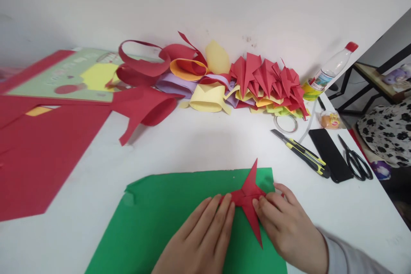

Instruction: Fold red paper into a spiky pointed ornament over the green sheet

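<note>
On the near part of the white table (205, 145) lies a flat green paper sheet (160, 218), and all positions here are taken from it. The left hand (201, 239) rests palm down on the sheet's near middle, fingers straight and pressed together, tips on the left edge of a pointed, folded red paper piece (248, 199). The right hand (285, 227) presses the same piece from the other side, its fingers bent and close together, tips flat on the fold; the piece lies on the sheet's right part, one point reaching past the far edge. Right of the sheet lie a yellow-and-black utility knife (303, 154), a flat black case (330, 154) and black-handled scissors (355, 160). Left of it spreads large red card (41, 154). Beyond it, against the wall, sits a heap of folded and curled coloured papers (224, 81), with a clear plastic bottle (332, 66) at its right end.
</note>
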### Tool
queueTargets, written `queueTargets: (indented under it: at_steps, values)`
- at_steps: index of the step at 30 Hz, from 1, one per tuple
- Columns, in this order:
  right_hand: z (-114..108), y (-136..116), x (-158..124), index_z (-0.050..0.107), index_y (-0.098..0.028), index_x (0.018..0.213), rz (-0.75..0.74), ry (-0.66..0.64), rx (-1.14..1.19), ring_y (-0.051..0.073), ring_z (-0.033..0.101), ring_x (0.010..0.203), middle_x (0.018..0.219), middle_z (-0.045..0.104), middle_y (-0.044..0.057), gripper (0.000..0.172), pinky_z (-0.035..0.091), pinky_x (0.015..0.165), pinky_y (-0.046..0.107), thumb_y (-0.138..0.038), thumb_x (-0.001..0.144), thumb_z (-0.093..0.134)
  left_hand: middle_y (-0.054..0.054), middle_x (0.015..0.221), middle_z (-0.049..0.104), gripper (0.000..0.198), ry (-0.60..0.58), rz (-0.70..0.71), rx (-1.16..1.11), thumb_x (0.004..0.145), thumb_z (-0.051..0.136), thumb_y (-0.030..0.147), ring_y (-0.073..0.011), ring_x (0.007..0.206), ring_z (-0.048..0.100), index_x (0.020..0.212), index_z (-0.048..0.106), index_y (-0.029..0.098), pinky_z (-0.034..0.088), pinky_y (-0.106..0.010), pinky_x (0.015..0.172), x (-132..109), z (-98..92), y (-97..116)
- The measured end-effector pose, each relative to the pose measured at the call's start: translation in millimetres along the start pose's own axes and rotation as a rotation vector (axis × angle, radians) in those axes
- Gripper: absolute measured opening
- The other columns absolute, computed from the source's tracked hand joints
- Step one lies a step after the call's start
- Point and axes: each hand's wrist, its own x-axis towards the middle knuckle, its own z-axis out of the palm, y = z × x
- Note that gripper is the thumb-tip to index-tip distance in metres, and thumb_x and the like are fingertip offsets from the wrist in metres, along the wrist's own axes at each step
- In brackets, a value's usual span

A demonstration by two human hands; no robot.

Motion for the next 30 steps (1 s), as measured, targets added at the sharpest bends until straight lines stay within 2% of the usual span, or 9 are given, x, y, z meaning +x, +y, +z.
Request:
queueTargets:
  at_steps: [1, 5, 10, 16, 19, 21, 23, 27, 30]
  values:
    - [0, 1, 0, 0.066, -0.009, 0.104, -0.005, 0.006, -0.001, 0.019, 0.054, 0.079, 0.082, 0.065, 0.005, 0.033, 0.035, 0.1, 0.042, -0.008, 0.099, 0.033, -0.012, 0.106, 0.076, 0.04, 0.025, 0.021, -0.002, 0.093, 0.032, 0.007, -0.026, 0.102, 0.066, 0.101, 0.07, 0.009, 0.046, -0.04, 0.094, 4, 0.6, -3]
    - [0, 5, 0, 0.067, -0.011, 0.095, -0.003, 0.037, 0.028, 0.018, 0.052, 0.076, 0.079, 0.065, 0.004, 0.029, 0.036, 0.098, 0.043, -0.008, 0.098, 0.038, -0.012, 0.097, 0.077, 0.039, -0.039, 0.132, 0.004, 0.093, 0.033, 0.006, -0.0235, 0.088, 0.067, 0.098, 0.071, 0.009, 0.052, -0.037, 0.081, 12, 3.8, -15]
    - [-5, 12, 5, 0.068, -0.018, 0.095, 0.117, 0.055, 0.22, 0.017, 0.054, 0.076, 0.078, 0.064, 0.002, 0.023, 0.039, 0.093, 0.042, -0.014, 0.097, 0.045, -0.011, 0.096, 0.076, 0.033, -0.068, 0.124, -0.045, 0.09, 0.039, 0.004, -0.0235, 0.087, 0.065, 0.096, 0.071, 0.012, 0.054, -0.037, 0.079, 13, 3.2, -19]
    - [3, 17, 8, 0.069, -0.019, 0.084, 0.2, 0.059, 0.281, 0.016, 0.054, 0.075, 0.077, 0.063, 0.001, 0.018, 0.04, 0.083, 0.036, -0.023, 0.095, 0.055, -0.006, 0.075, 0.068, 0.026, -0.116, -0.088, -0.243, 0.093, 0.042, 0.013, -0.0212, 0.069, 0.061, 0.094, 0.069, 0.013, 0.054, -0.036, 0.065, 32, 9.0, -21]
    - [7, 14, 6, 0.067, -0.019, 0.081, 0.227, 0.05, 0.209, 0.016, 0.055, 0.078, 0.079, 0.063, 0.002, 0.013, 0.039, 0.08, 0.035, -0.025, 0.091, 0.062, -0.007, 0.081, 0.066, 0.014, -0.257, -0.196, -0.271, 0.089, 0.056, 0.023, -0.0243, 0.073, 0.061, 0.093, 0.067, 0.014, 0.053, -0.04, 0.066, 50, 12.3, -18]
    - [7, 11, 5, 0.066, -0.019, 0.086, 0.304, 0.064, 0.142, 0.019, 0.055, 0.081, 0.083, 0.062, 0.003, 0.01, 0.039, 0.078, 0.035, -0.029, 0.087, 0.067, -0.007, 0.085, 0.067, 0.012, -0.367, -0.234, -0.308, 0.085, 0.063, 0.02, -0.0257, 0.077, 0.062, 0.095, 0.066, 0.015, 0.053, -0.041, 0.069, 59, 12.9, -15]
    - [6, 9, 6, 0.065, -0.018, 0.093, 0.4, 0.052, 0.078, 0.022, 0.055, 0.082, 0.087, 0.062, 0.005, 0.022, 0.04, 0.075, 0.036, -0.035, 0.082, 0.073, -0.007, 0.087, 0.068, 0.016, -0.425, -0.257, -0.369, 0.083, 0.064, 0.016, -0.026, 0.081, 0.062, 0.099, 0.064, 0.015, 0.053, -0.041, 0.072, 65, 12.5, -12]
    - [2, 10, 12, 0.064, -0.02, 0.089, 0.512, -0.056, 0.096, 0.022, 0.056, 0.08, 0.084, 0.061, 0.002, 0.028, 0.039, 0.072, 0.035, -0.04, 0.075, 0.079, -0.009, 0.095, 0.068, 0.026, -0.408, -0.308, -0.412, 0.081, 0.065, 0.013, -0.0269, 0.087, 0.063, 0.107, 0.061, 0.014, 0.053, -0.043, 0.077, 67, 12.3, -8]
    - [1, 13, 18, 0.062, -0.02, 0.081, 0.574, -0.11, 0.155, 0.019, 0.057, 0.076, 0.08, 0.062, 0.0, 0.032, 0.039, 0.069, 0.032, -0.04, 0.068, 0.084, -0.007, 0.099, 0.066, 0.024, -0.358, -0.26, -0.455, 0.08, 0.061, 0.007, -0.025, 0.09, 0.062, 0.102, 0.062, 0.018, 0.054, -0.041, 0.078, 65, 14.3, -9]
